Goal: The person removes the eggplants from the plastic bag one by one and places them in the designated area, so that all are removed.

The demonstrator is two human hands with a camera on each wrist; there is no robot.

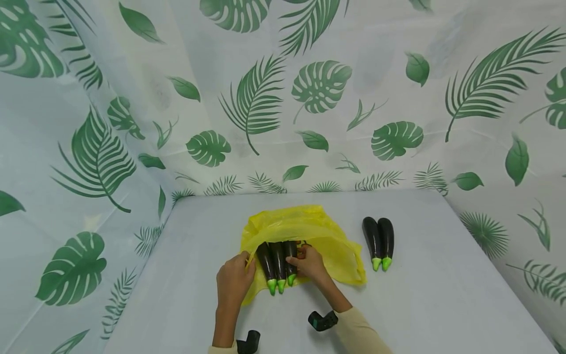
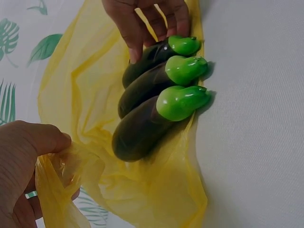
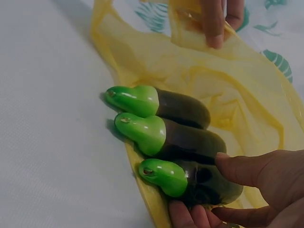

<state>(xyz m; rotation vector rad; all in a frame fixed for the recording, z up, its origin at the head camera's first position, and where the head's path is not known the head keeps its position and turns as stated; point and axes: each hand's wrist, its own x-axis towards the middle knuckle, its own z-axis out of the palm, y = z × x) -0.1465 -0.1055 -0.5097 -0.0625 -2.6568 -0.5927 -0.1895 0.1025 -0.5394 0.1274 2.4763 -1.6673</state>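
A yellow plastic bag (image 1: 340, 255) lies on the table with its mouth toward me. Three dark eggplants with green caps lie side by side in the mouth, caps pointing out toward me: a left eggplant (image 1: 266, 260), a middle eggplant (image 1: 278, 260) and a right eggplant (image 3: 209, 183). My left hand (image 1: 234, 280) pinches the bag's edge at the left of the opening, and the film bunches between thumb and fingers in the left wrist view. My right hand (image 1: 311, 263) grips the right eggplant, thumb on top and fingers along its outer side. The upper bag layer hides the eggplants' far ends.
Two more eggplants (image 1: 379, 242) lie together on the white table (image 1: 424, 305), right of the bag. Leaf-patterned sheets (image 1: 265, 162) hang behind and at the sides. Each wrist carries a black camera mount (image 1: 323, 321).
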